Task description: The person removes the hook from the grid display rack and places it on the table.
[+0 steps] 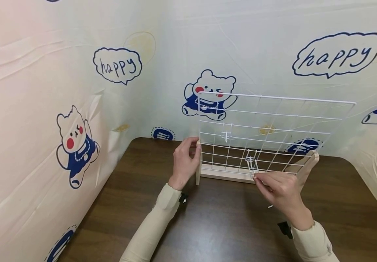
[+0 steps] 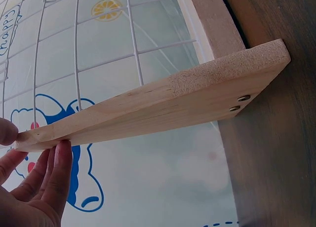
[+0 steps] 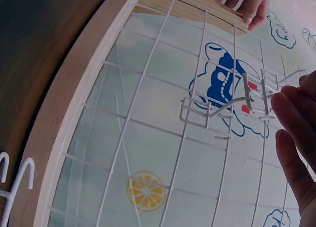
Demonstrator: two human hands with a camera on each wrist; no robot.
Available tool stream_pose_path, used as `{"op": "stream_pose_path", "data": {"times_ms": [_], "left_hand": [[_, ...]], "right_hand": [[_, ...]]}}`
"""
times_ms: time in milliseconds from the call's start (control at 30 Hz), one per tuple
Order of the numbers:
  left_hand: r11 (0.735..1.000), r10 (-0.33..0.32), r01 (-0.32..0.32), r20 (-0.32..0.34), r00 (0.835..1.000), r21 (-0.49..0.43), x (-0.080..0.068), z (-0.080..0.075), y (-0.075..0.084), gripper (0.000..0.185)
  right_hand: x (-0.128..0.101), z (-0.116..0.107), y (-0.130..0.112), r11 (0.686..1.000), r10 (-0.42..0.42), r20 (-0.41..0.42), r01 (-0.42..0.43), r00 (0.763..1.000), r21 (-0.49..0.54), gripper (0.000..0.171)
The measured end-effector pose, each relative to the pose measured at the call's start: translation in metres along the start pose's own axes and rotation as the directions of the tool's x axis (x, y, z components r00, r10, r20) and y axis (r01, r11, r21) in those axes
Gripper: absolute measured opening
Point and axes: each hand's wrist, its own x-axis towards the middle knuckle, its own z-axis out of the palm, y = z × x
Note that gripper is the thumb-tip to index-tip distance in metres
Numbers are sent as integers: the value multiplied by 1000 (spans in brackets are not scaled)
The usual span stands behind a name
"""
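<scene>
1. A white wire grid panel (image 1: 270,134) stands upright in a wooden stand (image 1: 227,175) on the dark surface (image 1: 227,225). The left hand (image 1: 184,160) pinches the top of the stand's left upright, thumb on one side and fingers (image 2: 58,168) on the other.
2. The right hand (image 1: 281,189) has its fingertips closed on a white wire hook (image 1: 251,163) low on the grid, just ahead of them. If the pinch slips, the hook could drop off the wire, since its seating looks partial.
3. Pushing on the hook could tip the panel backward away from the fingers, should the left hand loosen.
4. More white hooks (image 3: 17,180) lie on the surface near the stand; a stray sleeve (image 1: 313,242) might sweep them off.
5. Whether the hook's clips fully engage the grid wires is hard to make out. The right thumb is hidden in the wrist view.
</scene>
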Motion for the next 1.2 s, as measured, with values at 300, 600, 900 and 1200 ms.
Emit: {"op": "stream_pose_path", "data": {"times_ms": [300,600,900,1200], "left_hand": [[1000,-1,1,0,1000,0,0,0,-1,22],[1000,-1,1,0,1000,5,-1,0,-1,21],[1000,-4,4,4,1000,0,0,-1,2,21],[1000,-5,5,8,1000,5,0,-1,2,22]], "right_hand": [[-8,1,1,1000,1,27,-1,1000,8,39],[-14,3,1,1000,-11,36,11,999,8,38],[-19,3,1,1000,-10,46,10,999,6,38],[-26,2,3,1000,5,67,-5,998,-9,41]]}}
